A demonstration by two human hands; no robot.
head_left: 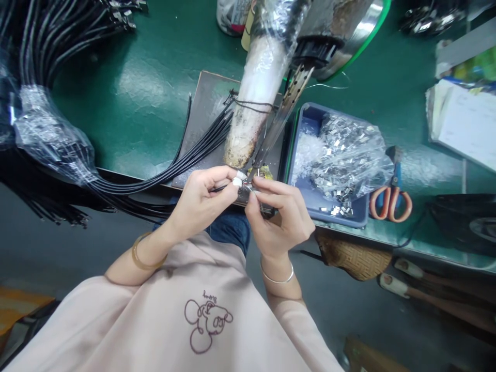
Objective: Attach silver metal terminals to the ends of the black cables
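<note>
My left hand [201, 199] and my right hand [277, 214] meet at the bench's front edge. The left hand pinches the end of a black cord [186, 157] that runs off to the left. The right hand pinches a small metal clip [248, 190] against that cord end. Both sit just below a metal tool arm [281, 116] and a plastic-wrapped cylinder [256, 95] of a bench machine. Beside the right hand stands a blue tray [302, 191] holding a clear bag of metal clips [344, 155].
A large bundle of black cords [50, 129], partly wrapped in plastic, hangs off the green bench [147, 93] at left. Orange-handled scissors [391, 199] lie right of the tray. Papers [465, 119] lie at far right. A dark mat [205, 103] lies under the machine.
</note>
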